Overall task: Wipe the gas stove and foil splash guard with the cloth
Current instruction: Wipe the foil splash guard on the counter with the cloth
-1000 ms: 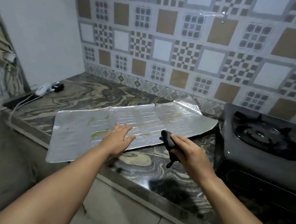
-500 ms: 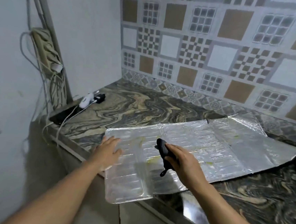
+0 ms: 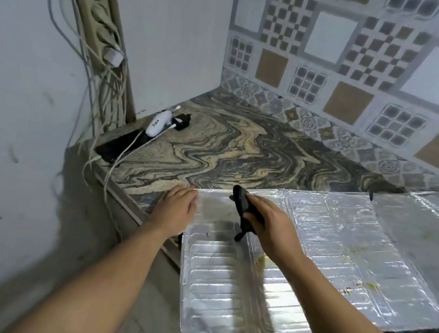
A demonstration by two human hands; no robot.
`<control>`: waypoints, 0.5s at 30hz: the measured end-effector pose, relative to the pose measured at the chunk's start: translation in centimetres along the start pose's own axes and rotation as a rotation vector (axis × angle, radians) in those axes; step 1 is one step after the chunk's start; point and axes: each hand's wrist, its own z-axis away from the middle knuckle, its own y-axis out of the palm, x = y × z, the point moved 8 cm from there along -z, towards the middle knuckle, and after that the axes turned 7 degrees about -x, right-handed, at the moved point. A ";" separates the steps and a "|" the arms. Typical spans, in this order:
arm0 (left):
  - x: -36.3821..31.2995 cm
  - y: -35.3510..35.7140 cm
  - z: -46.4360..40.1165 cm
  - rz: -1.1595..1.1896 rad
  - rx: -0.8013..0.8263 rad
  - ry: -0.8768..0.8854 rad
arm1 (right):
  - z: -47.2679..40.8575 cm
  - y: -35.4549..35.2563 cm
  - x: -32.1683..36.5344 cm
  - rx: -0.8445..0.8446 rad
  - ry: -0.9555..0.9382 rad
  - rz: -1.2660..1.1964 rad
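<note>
The foil splash guard [image 3: 339,247] lies flat on the marbled counter, its near-left panel hanging over the counter's front edge. Yellowish grease spots show on its right panels. My left hand [image 3: 175,210] rests palm down on the guard's far-left corner, fingers spread. My right hand [image 3: 269,224] is closed around a dark, bunched cloth [image 3: 242,209], which sits on the foil near its far-left part. The gas stove is out of view.
A white device [image 3: 157,126] with a cable and a small black item [image 3: 181,121] lie at the counter's [image 3: 241,149] far-left corner. A power strip [image 3: 98,17] with hanging cables is on the left wall. Patterned tiles back the counter.
The view has swung left, so the stove has left the frame. Both hands have moved left along the foil, the left one to its far-left corner, the right one with the cloth.
</note>
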 end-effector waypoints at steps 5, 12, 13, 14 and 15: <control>1.0 0.2 0.8 -0.108 -0.060 -0.010 | -1.2 3.8 0.6 0.060 -0.098 0.153; 1.4 0.9 0.7 -0.228 -0.038 -0.021 | -0.8 10.1 -0.4 0.320 -0.056 0.355; 1.4 1.0 0.7 -0.239 -0.034 -0.019 | -0.7 10.8 -0.1 0.331 -0.065 0.347; 1.5 1.1 0.8 -0.252 -0.029 -0.018 | -0.6 11.2 0.2 0.319 -0.074 0.342; 1.5 1.2 0.8 -0.267 -0.025 -0.017 | -0.6 11.4 0.4 0.293 -0.074 0.338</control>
